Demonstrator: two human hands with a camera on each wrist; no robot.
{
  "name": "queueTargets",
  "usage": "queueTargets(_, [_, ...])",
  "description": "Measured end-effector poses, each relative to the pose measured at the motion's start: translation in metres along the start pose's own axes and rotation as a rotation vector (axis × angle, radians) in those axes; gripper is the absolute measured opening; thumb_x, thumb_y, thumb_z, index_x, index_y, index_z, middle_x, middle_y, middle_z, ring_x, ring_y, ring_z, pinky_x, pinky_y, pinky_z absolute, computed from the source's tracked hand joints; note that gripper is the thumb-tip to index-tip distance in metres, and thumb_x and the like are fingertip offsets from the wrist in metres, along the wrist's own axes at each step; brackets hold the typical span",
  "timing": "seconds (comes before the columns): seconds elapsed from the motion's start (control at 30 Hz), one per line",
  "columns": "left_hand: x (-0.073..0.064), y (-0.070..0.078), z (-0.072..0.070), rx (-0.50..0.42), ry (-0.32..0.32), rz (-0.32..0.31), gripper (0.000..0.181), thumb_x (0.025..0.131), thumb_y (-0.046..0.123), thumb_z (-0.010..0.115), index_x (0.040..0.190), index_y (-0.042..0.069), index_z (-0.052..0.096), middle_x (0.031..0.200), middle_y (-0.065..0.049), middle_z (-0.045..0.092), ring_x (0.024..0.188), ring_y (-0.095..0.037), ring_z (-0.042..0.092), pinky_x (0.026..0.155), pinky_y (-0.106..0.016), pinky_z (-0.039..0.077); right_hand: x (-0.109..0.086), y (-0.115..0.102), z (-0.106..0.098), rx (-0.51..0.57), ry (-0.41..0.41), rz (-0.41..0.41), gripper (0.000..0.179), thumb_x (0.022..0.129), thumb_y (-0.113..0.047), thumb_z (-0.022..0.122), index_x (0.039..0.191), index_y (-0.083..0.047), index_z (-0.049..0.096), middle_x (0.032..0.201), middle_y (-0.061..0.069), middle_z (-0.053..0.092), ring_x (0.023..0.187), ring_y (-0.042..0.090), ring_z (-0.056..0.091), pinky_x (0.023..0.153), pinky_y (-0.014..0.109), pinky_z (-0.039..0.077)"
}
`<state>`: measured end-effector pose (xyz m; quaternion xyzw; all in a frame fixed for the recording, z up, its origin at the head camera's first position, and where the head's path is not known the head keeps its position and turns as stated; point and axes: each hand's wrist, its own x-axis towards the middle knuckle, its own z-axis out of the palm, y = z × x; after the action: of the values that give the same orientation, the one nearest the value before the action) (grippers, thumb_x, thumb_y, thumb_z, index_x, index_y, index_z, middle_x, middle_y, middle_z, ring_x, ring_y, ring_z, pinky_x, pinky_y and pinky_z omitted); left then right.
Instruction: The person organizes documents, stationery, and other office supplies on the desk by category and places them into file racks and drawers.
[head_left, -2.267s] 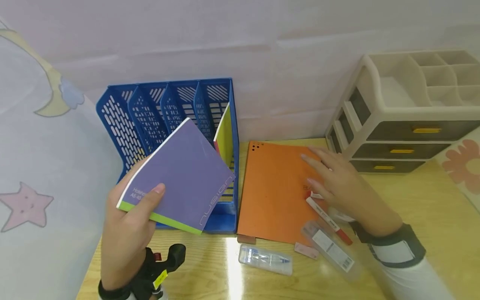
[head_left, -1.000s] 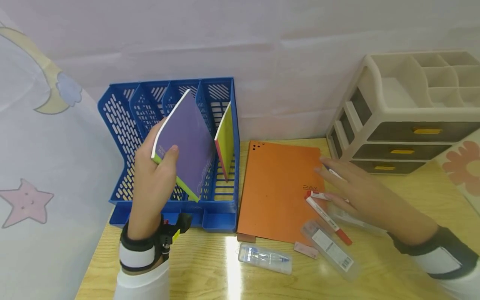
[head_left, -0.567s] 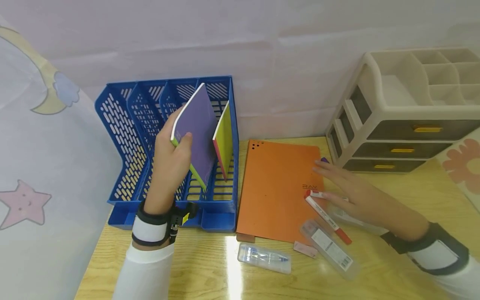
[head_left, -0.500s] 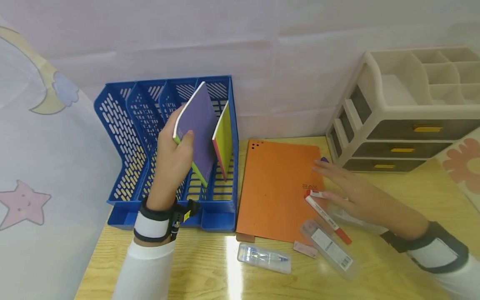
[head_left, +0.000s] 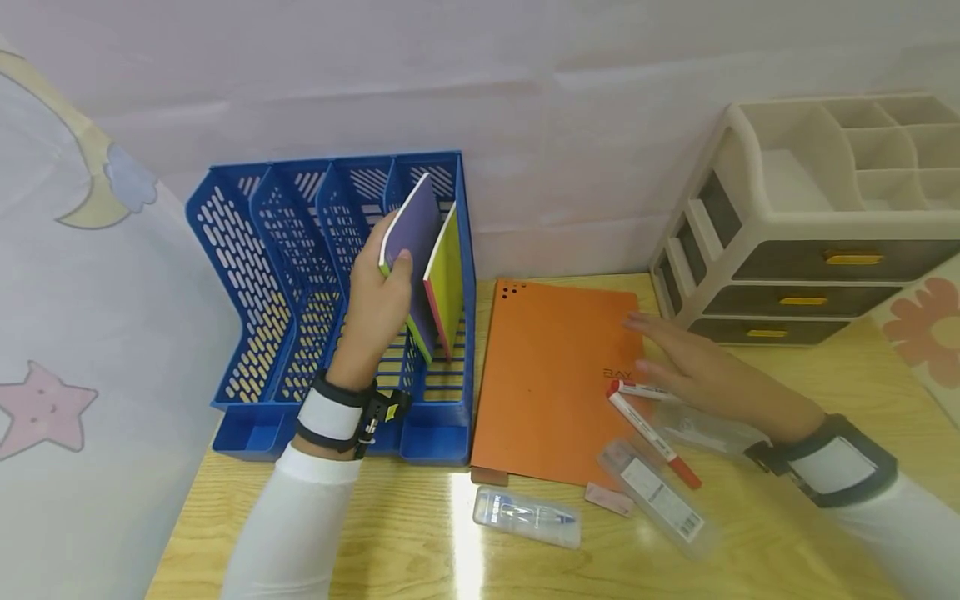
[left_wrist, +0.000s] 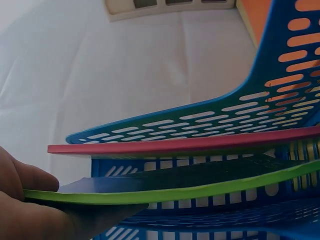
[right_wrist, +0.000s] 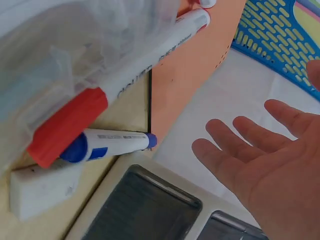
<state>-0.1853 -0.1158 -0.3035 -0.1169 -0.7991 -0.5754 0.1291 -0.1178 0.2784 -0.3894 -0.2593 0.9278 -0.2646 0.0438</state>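
My left hand (head_left: 377, 296) pinches a purple notebook (head_left: 414, 223) with a green spine, thumb on the cover and fingers behind. The notebook stands nearly upright in the right-end compartment of a blue file rack (head_left: 435, 437). Close on its right leans a yellow notebook (head_left: 447, 271), whose pink spine edge (left_wrist: 190, 144) shows in the left wrist view. My right hand (head_left: 693, 375) hovers with extended fingers beside the right edge of an orange folder (head_left: 555, 367). Nothing is in that hand; in the right wrist view its palm and spread fingers (right_wrist: 225, 165) show.
Red markers (head_left: 652, 439) lie over the folder's corner. Around them are clear plastic cases (head_left: 663, 496) and a pink slip-like piece (head_left: 609, 499). A blue marker (right_wrist: 117, 142) and a white block (right_wrist: 42, 190) lie near the beige drawer unit (head_left: 795, 225). Another clear case (head_left: 527, 517) sits in front.
My left hand has turned the purple notebook from face-up to upright, carried it rightward and lowered it into the rack beside the yellow one. My right hand has shifted slightly, staying over the folder's right side.
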Motion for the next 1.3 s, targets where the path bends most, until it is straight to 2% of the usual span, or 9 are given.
queueTargets(0.23, [0.003,-0.007,0.007,-0.013,-0.006,0.022,0.042,0.105,0.013,0.039,0.147,0.011,0.042,0.147,-0.014,0.045,0.124,-0.025,0.048,0.104,-0.048,0.043,0.002,0.006,0.003,0.022,-0.002,0.035,0.059,0.099,-0.031,0.054,0.148,-0.004,0.036,0.153,0.021,0.037,0.139,0.043,0.03,0.108,0.066,0.03])
queueTargets(0.37, [0.005,-0.012,0.009,-0.008,-0.027,0.024,0.042,0.106,0.021,0.035,0.148,0.014,0.041,0.147,-0.013,0.045,0.124,-0.026,0.047,0.104,-0.049,0.042,0.002,0.006,0.005,0.053,0.005,0.035,0.056,0.099,-0.029,0.055,0.147,-0.004,0.039,0.152,0.021,0.039,0.14,0.042,0.028,0.108,0.066,0.029])
queueTargets(0.63, [0.005,-0.021,0.016,0.009,-0.083,0.026,0.045,0.107,0.031,0.031,0.149,0.018,0.038,0.146,-0.016,0.044,0.12,-0.032,0.048,0.097,-0.054,0.044,-0.001,0.005,0.008,0.112,-0.008,0.014,0.049,0.099,-0.02,0.056,0.146,-0.015,0.044,0.155,0.016,0.035,0.142,0.04,0.025,0.108,0.067,0.028])
queueTargets(0.77, [0.005,-0.024,0.019,0.028,-0.105,0.02,0.047,0.106,0.036,0.029,0.15,0.021,0.037,0.144,-0.017,0.046,0.113,-0.033,0.05,0.09,-0.053,0.046,-0.002,0.004,0.01,0.129,-0.007,0.006,0.05,0.099,-0.019,0.056,0.147,-0.016,0.044,0.156,0.014,0.034,0.142,0.04,0.025,0.108,0.069,0.028])
queueTargets(0.83, [0.005,-0.025,0.02,0.04,-0.118,0.008,0.048,0.106,0.039,0.028,0.15,0.022,0.036,0.145,-0.017,0.045,0.114,-0.032,0.05,0.091,-0.053,0.046,-0.002,0.004,0.011,0.136,-0.006,0.001,0.05,0.098,-0.019,0.056,0.147,-0.016,0.043,0.157,0.013,0.034,0.142,0.04,0.025,0.107,0.069,0.028])
queueTargets(0.93, [0.007,-0.026,0.02,0.056,-0.179,-0.012,0.051,0.106,0.039,0.026,0.153,0.02,0.031,0.152,-0.016,0.039,0.127,-0.032,0.045,0.101,-0.056,0.042,-0.002,0.004,0.013,0.142,-0.001,-0.006,0.05,0.099,-0.02,0.056,0.147,-0.017,0.043,0.156,0.012,0.034,0.142,0.039,0.026,0.106,0.07,0.029])
queueTargets(1.03, [0.008,-0.025,0.019,0.072,-0.268,-0.025,0.056,0.104,0.045,0.024,0.156,0.023,0.022,0.159,-0.011,0.026,0.14,-0.03,0.029,0.111,-0.059,0.03,-0.003,0.005,0.014,0.138,0.002,-0.014,0.049,0.099,-0.021,0.055,0.147,-0.018,0.043,0.156,0.012,0.035,0.142,0.039,0.027,0.106,0.07,0.029])
queueTargets(1.17, [0.009,-0.023,0.017,0.078,-0.39,-0.048,0.061,0.101,0.054,0.021,0.157,0.033,0.009,0.164,-0.004,0.012,0.146,-0.026,0.015,0.116,-0.06,0.019,-0.002,0.006,0.015,0.136,0.0,-0.017,0.049,0.1,-0.021,0.054,0.147,-0.018,0.043,0.156,0.011,0.036,0.142,0.039,0.027,0.107,0.069,0.029])
queueTargets(1.3, [0.01,-0.021,0.015,0.052,-0.466,-0.135,0.067,0.098,0.061,0.025,0.156,0.035,0.002,0.164,-0.004,0.006,0.146,-0.025,0.011,0.117,-0.058,0.015,-0.001,0.005,0.015,0.133,0.002,0.003,0.052,0.099,-0.022,0.056,0.148,-0.011,0.041,0.154,0.015,0.039,0.14,0.039,0.03,0.107,0.067,0.03])
